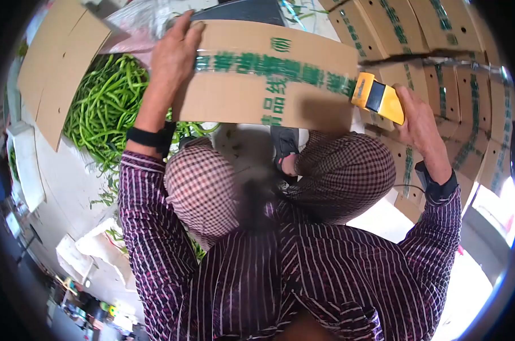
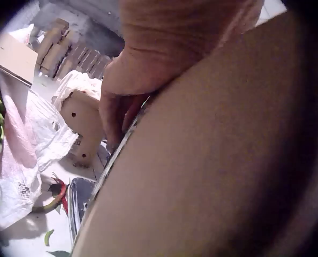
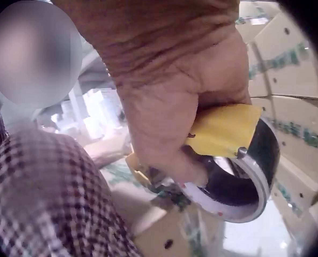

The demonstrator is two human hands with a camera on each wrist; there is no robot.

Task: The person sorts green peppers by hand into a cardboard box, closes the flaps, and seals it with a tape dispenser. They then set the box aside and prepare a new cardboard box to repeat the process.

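Note:
A brown cardboard box (image 1: 235, 94) with green lettering stands across the front of the person's knees. At its left end the left hand (image 1: 171, 59) grips the edge, and the left wrist view shows that hand's fingers (image 2: 113, 120) bent over the corner. On the right, the right hand (image 1: 417, 116) holds a yellow tape dispenser (image 1: 388, 103), whose front overlaps the box's right end in the head view. A strip of green-printed tape (image 1: 271, 66) runs along the box towards the dispenser. The tape roll (image 3: 244, 206) shows below the right hand in the right wrist view.
Green chili peppers (image 1: 107, 108) are heaped at the left, beside a tilted cardboard flap (image 1: 59, 62). Taped cardboard boxes (image 1: 462, 91) are stacked at the right. Clear plastic wrapping (image 1: 138, 25) lies behind the peppers. The person's knees (image 1: 203, 184) are close to the box.

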